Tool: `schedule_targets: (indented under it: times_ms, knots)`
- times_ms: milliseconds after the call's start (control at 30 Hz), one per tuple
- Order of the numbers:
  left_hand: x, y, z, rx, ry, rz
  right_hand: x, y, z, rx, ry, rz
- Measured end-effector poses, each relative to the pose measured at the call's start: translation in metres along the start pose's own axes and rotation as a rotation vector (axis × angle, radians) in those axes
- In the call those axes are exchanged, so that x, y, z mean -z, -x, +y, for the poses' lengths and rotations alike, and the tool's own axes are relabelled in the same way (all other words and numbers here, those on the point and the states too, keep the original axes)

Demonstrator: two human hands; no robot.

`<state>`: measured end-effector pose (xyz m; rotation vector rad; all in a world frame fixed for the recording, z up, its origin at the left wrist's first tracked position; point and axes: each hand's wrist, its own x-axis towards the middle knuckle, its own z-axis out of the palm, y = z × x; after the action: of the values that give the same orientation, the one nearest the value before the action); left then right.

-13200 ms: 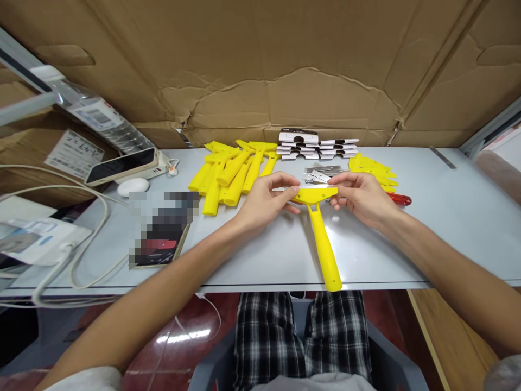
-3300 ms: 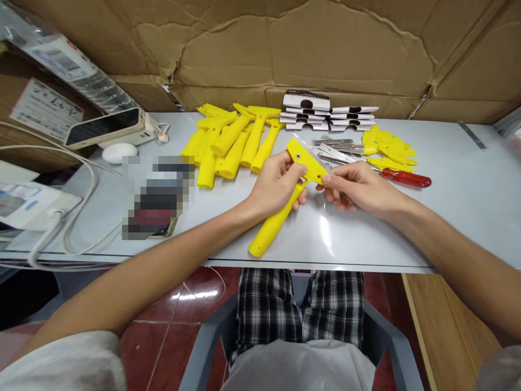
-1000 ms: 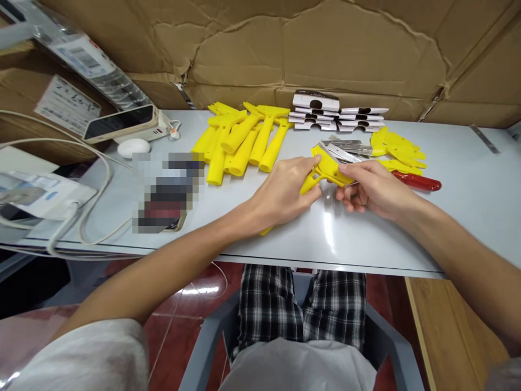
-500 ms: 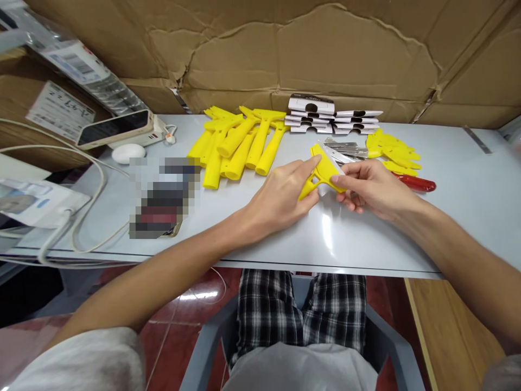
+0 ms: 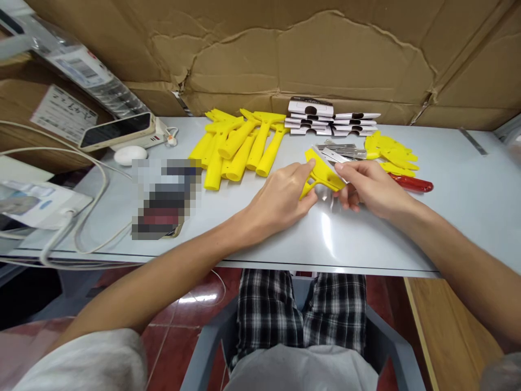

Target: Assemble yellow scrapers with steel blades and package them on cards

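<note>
A yellow plastic scraper point(image 5: 323, 172) is tilted above the table, its wide head pointing away from me. My left hand point(image 5: 283, 198) is closed around its handle, with the index finger laid along the head. A thin pale metal blade point(image 5: 324, 157) runs along the head's far edge. At the right end of that edge, my right hand point(image 5: 368, 187) pinches the blade between thumb and fingers; its fingertips are partly hidden behind the head. Just beyond lie several loose metal blades point(image 5: 345, 151). A bit of clear plastic point(image 5: 325, 196) shows under the scraper.
Yellow scraper handles point(image 5: 244, 144) are piled at the back left, beside stacked white-and-black cards point(image 5: 311, 117). Flat yellow pieces point(image 5: 393, 151) and a red-handled tool point(image 5: 413, 183) lie right. Phone point(image 5: 118, 132), white mouse-like object point(image 5: 130, 156) and cables point(image 5: 97, 190) occupy the left.
The scraper head has turned slightly, and its far edge with the metal strip shows more. My right thumb has shifted up onto that edge. Both hands keep their grip.
</note>
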<state>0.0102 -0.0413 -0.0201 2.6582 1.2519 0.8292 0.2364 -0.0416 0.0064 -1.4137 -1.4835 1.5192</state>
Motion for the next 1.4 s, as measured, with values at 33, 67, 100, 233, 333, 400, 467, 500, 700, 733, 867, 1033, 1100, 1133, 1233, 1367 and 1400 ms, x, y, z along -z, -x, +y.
schedule_targets:
  times_ms: [33,67,100,233,333,400,467,500,700,733,867,1033,1100,1133,1233,1367,1400]
  knots:
    - [0.000,-0.001,-0.001,0.004,0.004,0.001,0.001,-0.001,0.001,0.018,-0.012,0.018]
    - [-0.001,-0.001,-0.001,0.006,0.008,0.003,0.003,-0.001,0.002,0.031,-0.025,0.035]
    - [-0.001,-0.001,-0.002,0.008,0.011,0.004,0.004,-0.002,0.003,0.038,-0.034,0.048]
    - [0.000,0.000,-0.001,-0.019,0.005,-0.009,0.004,-0.004,0.006,0.038,-0.049,0.031]
    - [0.002,0.003,0.004,-0.066,-0.028,-0.027,0.002,-0.006,0.006,0.062,-0.083,0.084]
    - [0.003,0.004,0.007,-0.091,-0.053,-0.050,0.002,-0.006,0.007,0.079,-0.102,0.121]
    - [0.005,0.006,0.011,-0.117,-0.085,-0.076,0.002,-0.005,0.007,0.076,-0.113,0.079]
    - [0.006,0.007,0.012,-0.129,-0.103,-0.086,0.003,-0.005,0.007,0.064,-0.112,0.027]
    - [0.006,0.009,0.014,-0.157,-0.153,-0.094,0.003,0.000,0.008,0.029,-0.079,-0.162]
    - [0.006,0.009,0.014,-0.162,-0.150,-0.087,0.003,0.000,0.008,0.034,-0.083,-0.152]
    - [0.004,0.009,0.013,-0.160,-0.122,-0.073,0.001,0.000,0.006,0.035,-0.105,-0.124]
    - [0.007,0.008,0.014,-0.119,-0.152,-0.108,0.000,0.000,0.004,0.021,-0.076,-0.107]
    - [0.009,0.007,0.017,-0.102,-0.206,-0.150,0.000,0.000,0.005,0.026,-0.063,-0.108]
    - [0.010,0.006,0.019,-0.097,-0.241,-0.175,-0.001,-0.001,0.006,0.030,-0.060,-0.110]
    - [0.011,0.005,0.025,-0.072,-0.351,-0.255,-0.005,-0.003,0.010,0.047,-0.062,-0.116]
    - [0.011,0.003,0.026,-0.018,-0.398,-0.318,-0.008,-0.007,0.017,0.042,-0.098,-0.096]
    - [0.011,0.001,0.024,-0.002,-0.365,-0.311,-0.007,-0.008,0.017,0.039,-0.118,-0.077]
